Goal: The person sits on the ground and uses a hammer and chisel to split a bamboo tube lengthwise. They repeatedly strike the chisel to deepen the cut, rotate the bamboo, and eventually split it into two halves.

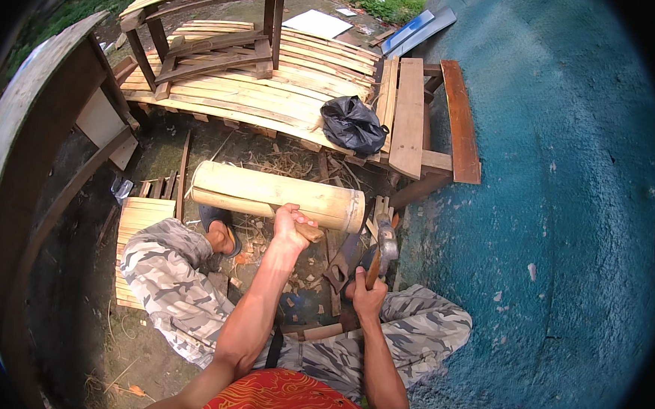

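A thick length of pale bamboo (231,187) lies across in front of me, a dark split running along its near side. My left hand (290,223) is closed on the wooden handle (311,233) of a knife, and its blade appears to sit in that split, mostly hidden. Lower and to the right, my right hand (368,297) grips the wooden shaft of a claw hammer (387,242). The hammer's metal head is up, just beyond the bamboo's right end and apart from it.
Beyond stands a low bamboo-slat bench (274,89) carrying a black plastic bag (353,124) and a small slatted stool (202,54). Wooden planks (409,119) lean near the blue wall (544,218) at right. Bamboo slats (145,216) lie by my left knee; a wooden panel (31,149) stands far left.
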A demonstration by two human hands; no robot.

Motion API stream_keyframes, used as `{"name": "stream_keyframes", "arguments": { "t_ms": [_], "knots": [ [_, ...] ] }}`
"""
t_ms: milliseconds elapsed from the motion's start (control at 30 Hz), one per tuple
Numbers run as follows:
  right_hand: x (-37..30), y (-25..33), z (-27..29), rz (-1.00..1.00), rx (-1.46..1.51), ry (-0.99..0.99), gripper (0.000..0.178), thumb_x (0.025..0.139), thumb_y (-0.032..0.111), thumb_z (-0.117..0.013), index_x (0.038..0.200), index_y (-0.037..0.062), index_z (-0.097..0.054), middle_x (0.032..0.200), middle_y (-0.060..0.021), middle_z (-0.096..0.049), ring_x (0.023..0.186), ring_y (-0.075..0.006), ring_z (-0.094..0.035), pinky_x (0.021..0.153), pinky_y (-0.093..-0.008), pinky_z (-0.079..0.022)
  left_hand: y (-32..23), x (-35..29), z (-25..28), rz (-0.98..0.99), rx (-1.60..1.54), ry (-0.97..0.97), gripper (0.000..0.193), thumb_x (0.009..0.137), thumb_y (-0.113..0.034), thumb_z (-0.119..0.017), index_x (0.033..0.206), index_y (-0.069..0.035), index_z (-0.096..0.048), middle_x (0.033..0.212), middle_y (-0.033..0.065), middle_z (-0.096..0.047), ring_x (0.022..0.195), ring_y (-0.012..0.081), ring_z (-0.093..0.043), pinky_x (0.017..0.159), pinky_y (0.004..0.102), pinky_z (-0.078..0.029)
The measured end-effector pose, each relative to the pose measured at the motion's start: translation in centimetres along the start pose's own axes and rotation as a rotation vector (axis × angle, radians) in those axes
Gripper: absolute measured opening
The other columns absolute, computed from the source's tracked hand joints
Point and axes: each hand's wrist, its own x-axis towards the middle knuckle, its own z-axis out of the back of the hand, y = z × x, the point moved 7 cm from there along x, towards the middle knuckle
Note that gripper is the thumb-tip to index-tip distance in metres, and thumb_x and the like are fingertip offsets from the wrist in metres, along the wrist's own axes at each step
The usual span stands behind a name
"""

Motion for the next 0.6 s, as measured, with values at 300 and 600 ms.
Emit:
{"name": "stream_keyframes", "arguments": {
  "t_ms": [300, 600],
  "knots": [
    [-1.1, -4.9, -3.2, -0.435, -0.123, 0.143, 0.037, 0.092, 0.032, -0.069, 0.076, -0.0013, -0.063, 0.060, -0.0129, -0.058, 0.060, -0.0280, -0.060, 0.058, -0.0438, -0.045, 1.0, 1.3, 0.5, 0.022, -0.104, -0.046, 0.031, 0.092, -0.012, -0.047, 0.064, -0.021, -0.035, 0.050, -0.0083, -0.029, 0.043, 0.0097, -0.034, 0.053, 0.0335, -0.040],
    [-0.2, -1.4, -1.9, 0.033, 0.065, -0.016, 0.034, 0.096, 0.028, -0.065, 0.077, 0.0000, -0.064, 0.064, -0.0121, -0.058, 0.061, -0.0257, -0.060, 0.058, -0.0420, -0.043, -0.6, 1.3, 1.6, 0.012, -0.081, 0.044, 0.030, 0.092, -0.013, -0.046, 0.064, -0.019, -0.037, 0.051, -0.0075, -0.032, 0.044, 0.0098, -0.034, 0.056, 0.0333, -0.041]
  ]
}}
